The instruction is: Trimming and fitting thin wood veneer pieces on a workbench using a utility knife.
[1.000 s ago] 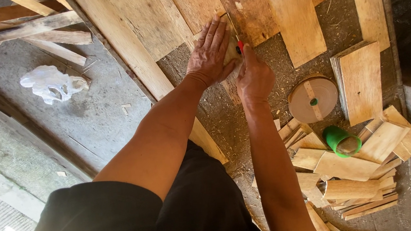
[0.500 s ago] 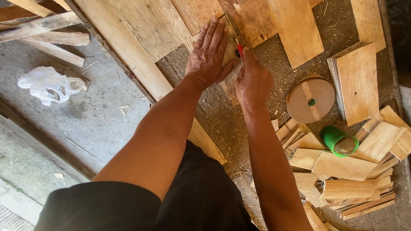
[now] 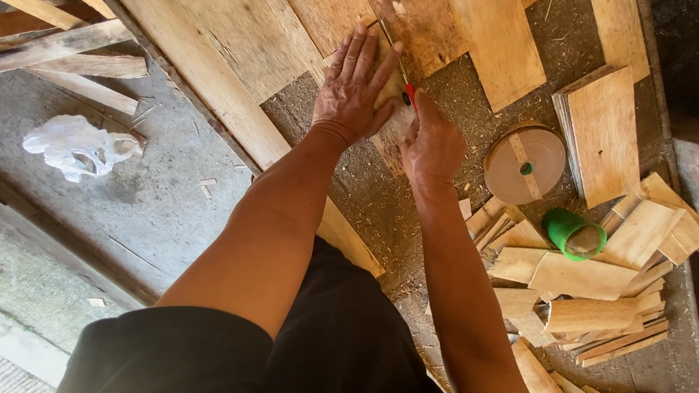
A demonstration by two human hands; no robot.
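My left hand (image 3: 354,86) lies flat, fingers spread, pressing on a small piece of thin wood (image 3: 390,130) on a sawdust-covered bench. My right hand (image 3: 432,143) is closed around a small red-handled tool (image 3: 410,92), its tip against the edge of that wood piece right beside my left fingers. A narrow strip or ruler edge (image 3: 394,45) runs up from the tool along the wood. Most of the wood piece is hidden under my left hand.
Wide planks (image 3: 485,16) lie above the hands. To the right sit a round brown disc (image 3: 524,164), a stack of thin boards (image 3: 605,132), a green cup (image 3: 574,234) and a heap of wood offcuts (image 3: 593,285). A white plastic bag (image 3: 75,146) lies on the concrete floor at left.
Both hands stay on the wood piece. My right hand with the red tool has shifted slightly along the wood's edge; the view has drifted a little.
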